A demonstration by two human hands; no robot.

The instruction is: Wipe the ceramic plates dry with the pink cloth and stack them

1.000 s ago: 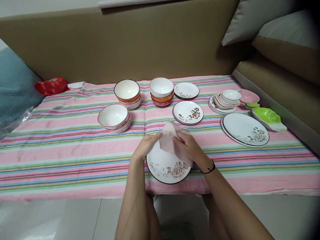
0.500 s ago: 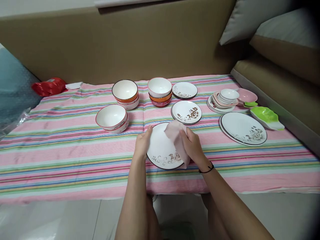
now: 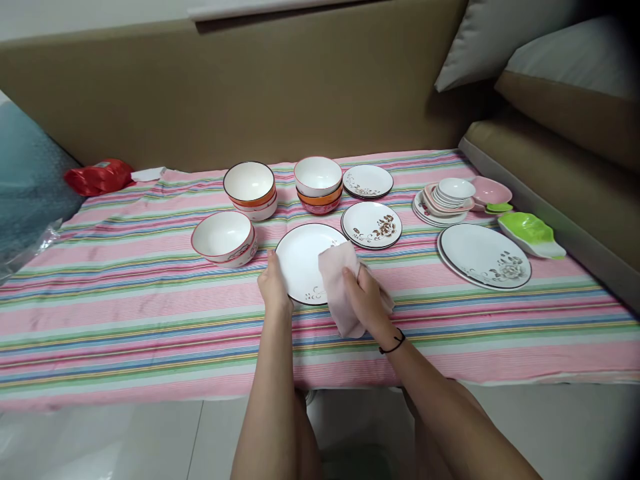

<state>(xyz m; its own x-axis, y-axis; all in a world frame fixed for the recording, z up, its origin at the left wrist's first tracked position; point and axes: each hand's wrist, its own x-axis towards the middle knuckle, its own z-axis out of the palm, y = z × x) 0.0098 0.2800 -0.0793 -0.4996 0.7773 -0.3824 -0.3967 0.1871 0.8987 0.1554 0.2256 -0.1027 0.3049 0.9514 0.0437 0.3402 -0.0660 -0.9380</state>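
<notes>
A white plate (image 3: 303,263) with a dark rim and brown floral print is held up at a tilt over the striped cloth. My left hand (image 3: 275,287) grips its left edge, thumb along the rim. In my right hand (image 3: 365,297) is a pale pink cloth (image 3: 336,283), which lies over the plate's right side and hangs below its rim. The cloth hides part of the floral print and most of the right fingertips. Just beyond the plate is a stack of small flowered plates (image 3: 373,223).
Stacked bowls (image 3: 223,237) stand to the left, with further bowl stacks (image 3: 250,183) (image 3: 319,177) behind. Large plates (image 3: 480,253), small dishes (image 3: 455,190) and a green leaf-shaped dish (image 3: 530,230) sit at right. A red bundle (image 3: 99,177) lies at far left. A sofa backrest (image 3: 250,100) rises behind.
The plate has moved up and left and turned, with my left hand shifting left along with it. My right hand and the cloth have moved slightly left and down, covering more of the plate's front right.
</notes>
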